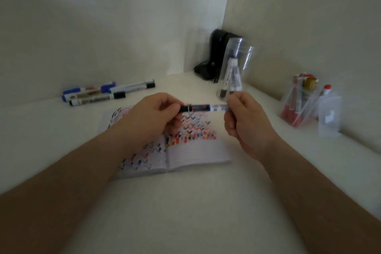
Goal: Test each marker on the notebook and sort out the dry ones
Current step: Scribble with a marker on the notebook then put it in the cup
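I hold a black-capped marker (203, 108) level above the open notebook (193, 150), whose pages are covered with small coloured test strokes. My left hand (153, 116) grips the capped black end and my right hand (245, 121) grips the white barrel end. Several blue and black markers (103, 94) lie in a loose pile on the table at the back left. A clear tall cup (237, 72) behind my right hand holds two or three black-tipped markers.
A clear container (299, 105) of red markers and a gold-capped one stands at the right, with a small clear box (328, 117) beside it. A black object (214, 57) sits in the back corner. White walls close in behind and to the right.
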